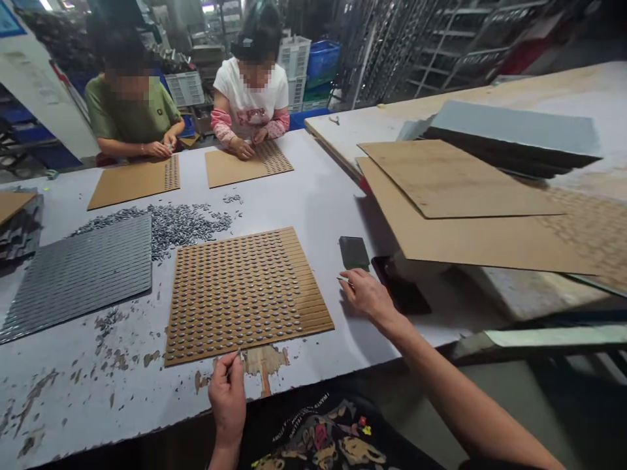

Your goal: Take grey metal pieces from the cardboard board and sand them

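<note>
Two grips, both narrow: my left grip (228, 395) pinched, contents unclear, just beside near edge of studded board (309, 297); my right grip (366, 292) holds thin sliver (345, 281) right of board, near dark block (353, 252).

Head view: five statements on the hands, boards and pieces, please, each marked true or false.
1. The left hand is at the near edge of the studded board. True.
2. Pieces fill that board completely. False: its right side is bare.
3. The right hand is near the dark square object. True.
4. Nothing lies loose. False: a pile of loose pieces lies on the table.
5. A person in white opposite has hands at another board. True.
</note>
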{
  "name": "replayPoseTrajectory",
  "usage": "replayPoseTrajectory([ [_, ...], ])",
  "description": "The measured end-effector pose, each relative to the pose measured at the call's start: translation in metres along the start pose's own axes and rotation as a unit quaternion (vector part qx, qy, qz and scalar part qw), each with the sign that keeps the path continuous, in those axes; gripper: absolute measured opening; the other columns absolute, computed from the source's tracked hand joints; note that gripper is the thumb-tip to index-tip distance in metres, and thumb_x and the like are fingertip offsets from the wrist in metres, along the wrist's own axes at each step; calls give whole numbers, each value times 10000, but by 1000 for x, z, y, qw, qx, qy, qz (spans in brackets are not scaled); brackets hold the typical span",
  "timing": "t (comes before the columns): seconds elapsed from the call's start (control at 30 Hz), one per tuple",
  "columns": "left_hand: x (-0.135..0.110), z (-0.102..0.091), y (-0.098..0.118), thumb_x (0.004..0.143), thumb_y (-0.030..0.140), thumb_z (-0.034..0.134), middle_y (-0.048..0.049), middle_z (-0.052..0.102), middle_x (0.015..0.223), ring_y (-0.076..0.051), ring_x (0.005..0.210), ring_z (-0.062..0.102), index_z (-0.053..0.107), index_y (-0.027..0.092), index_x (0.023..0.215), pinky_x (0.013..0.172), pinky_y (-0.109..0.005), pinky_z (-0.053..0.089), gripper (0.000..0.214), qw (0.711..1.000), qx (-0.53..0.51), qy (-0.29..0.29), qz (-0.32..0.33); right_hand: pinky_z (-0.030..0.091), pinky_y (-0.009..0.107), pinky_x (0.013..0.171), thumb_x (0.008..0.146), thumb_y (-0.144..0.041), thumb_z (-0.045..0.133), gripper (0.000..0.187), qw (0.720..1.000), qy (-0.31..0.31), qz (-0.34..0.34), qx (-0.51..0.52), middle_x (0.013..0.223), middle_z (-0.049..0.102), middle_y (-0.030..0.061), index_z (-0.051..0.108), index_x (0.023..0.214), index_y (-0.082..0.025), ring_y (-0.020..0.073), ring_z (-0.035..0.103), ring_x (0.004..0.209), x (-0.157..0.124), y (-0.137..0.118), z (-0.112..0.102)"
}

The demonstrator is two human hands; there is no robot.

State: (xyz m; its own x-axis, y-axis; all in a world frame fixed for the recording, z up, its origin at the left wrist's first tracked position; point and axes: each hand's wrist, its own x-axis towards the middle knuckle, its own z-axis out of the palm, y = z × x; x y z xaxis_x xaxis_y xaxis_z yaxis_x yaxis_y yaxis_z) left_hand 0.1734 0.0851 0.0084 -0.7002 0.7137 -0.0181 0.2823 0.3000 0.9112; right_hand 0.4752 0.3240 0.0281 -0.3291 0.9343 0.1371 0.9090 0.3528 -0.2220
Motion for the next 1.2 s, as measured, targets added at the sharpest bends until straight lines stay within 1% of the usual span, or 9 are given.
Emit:
replayPoseTrajectory([
  [0.13, -18, 34, 34, 808, 535, 624, 57, 487, 549, -100, 456, 445, 641, 151, 910, 452, -214, 388, 398, 964, -147, -172, -138, 444, 368, 900, 949, -200, 469, 286, 1000, 6, 14, -20, 1192, 659, 141, 638, 1174, -151, 281, 591, 1051, -29, 7, 10],
  [0.23, -29, 54, 43, 778, 505, 676, 55, 494, 636, -60, 458, 399, 612, 154, 834, 449, -197, 364, 362, 937, -205, -225, -172, 443, 389, 901, 955, -187, 447, 296, 999, 14, 21, -20, 1179, 664, 135, 648, 1172, -171, 279, 594, 1021, -32, 9, 14],
  [0.5, -41, 60, 39, 792, 440, 664, 45, 498, 632, -52, 439, 415, 603, 143, 820, 434, -189, 356, 304, 944, -184, -205, -182, 469, 377, 880, 873, -223, 521, 302, 991, 42, 108, 61, 1048, 652, 167, 650, 1124, -114, 292, 586, 1004, -24, 22, 27],
  [0.67, -38, 62, 41, 768, 409, 661, 34, 534, 664, -49, 400, 434, 594, 142, 791, 405, -199, 347, 276, 944, -181, -194, -194, 454, 361, 826, 841, -194, 507, 353, 980, -25, 193, 51, 995, 657, 163, 596, 1165, -88, 291, 599, 973, -19, 18, 20],
  [0.8, -35, 64, 37, 758, 391, 664, 41, 536, 654, -45, 383, 423, 591, 145, 778, 388, -197, 328, 257, 940, -183, -196, -210, 451, 361, 793, 820, -193, 509, 331, 979, -78, 186, 41, 1009, 632, 177, 605, 1122, -97, 288, 601, 942, -24, 16, 9],
  [0.93, -36, 63, 34, 771, 379, 665, 57, 512, 621, -51, 400, 414, 603, 152, 802, 410, -199, 362, 238, 935, -194, -206, -215, 464, 371, 799, 781, -166, 492, 238, 978, 17, 158, 132, 977, 612, 155, 595, 993, -136, 278, 580, 939, -48, 4, 5],
  [1.03, -37, 60, 38, 788, 372, 655, 64, 479, 584, -56, 411, 403, 601, 154, 792, 418, -197, 351, 225, 933, -189, -221, -213, 485, 336, 727, 820, -245, 489, 174, 940, 28, 146, 308, 903, 611, 93, 546, 968, -173, 226, 580, 816, -80, -24, 4],
  [1.1, -38, 58, 42, 795, 367, 647, 58, 477, 577, -58, 421, 405, 599, 151, 772, 423, -195, 335, 222, 935, -175, -231, -207, 478, 283, 634, 860, -291, 476, 187, 884, -64, 138, 443, 825, 605, 31, 526, 1011, -194, 177, 560, 692, -103, -51, 4],
  [1.2, -40, 55, 46, 804, 368, 639, 57, 463, 559, -60, 430, 401, 596, 152, 749, 431, -193, 316, 228, 934, -161, -242, -207, 478, 248, 648, 925, -327, 437, 210, 808, -172, 93, 556, 855, 627, 4, 554, 1058, -213, 152, 574, 721, -127, -91, 6],
])
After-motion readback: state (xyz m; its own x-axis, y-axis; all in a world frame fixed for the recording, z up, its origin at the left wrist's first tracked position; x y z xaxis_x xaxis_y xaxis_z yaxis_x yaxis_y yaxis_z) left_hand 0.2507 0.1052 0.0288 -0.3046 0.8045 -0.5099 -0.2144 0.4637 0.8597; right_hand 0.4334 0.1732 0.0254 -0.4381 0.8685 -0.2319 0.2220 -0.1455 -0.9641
